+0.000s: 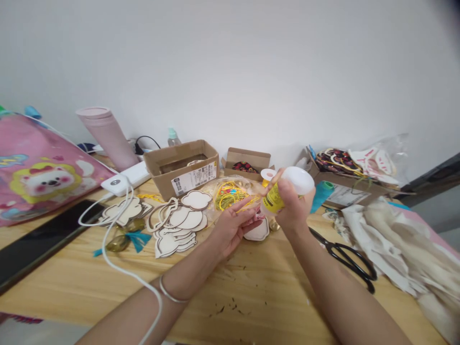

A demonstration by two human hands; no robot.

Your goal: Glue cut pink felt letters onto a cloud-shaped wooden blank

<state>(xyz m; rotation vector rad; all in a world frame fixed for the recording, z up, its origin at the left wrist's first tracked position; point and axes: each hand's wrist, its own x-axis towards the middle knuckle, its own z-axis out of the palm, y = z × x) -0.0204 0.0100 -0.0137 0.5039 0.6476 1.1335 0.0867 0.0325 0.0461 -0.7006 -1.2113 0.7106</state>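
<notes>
The right hand (293, 203) grips a tilted white-and-yellow plastic glue bottle (278, 194) above the left hand's (232, 225) spread fingers (247, 206), so squeezing too hard could spill glue onto the wooden table (251, 287).

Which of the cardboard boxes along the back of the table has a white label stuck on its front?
The biggest one, the open cardboard box left of centre beside the pink tumbler. The small box next to it shows a plain front, with no such label.

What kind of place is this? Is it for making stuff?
Probably a home craft table: the right hand holds a glue bottle, with wooden cutouts and scissors nearby.
</notes>
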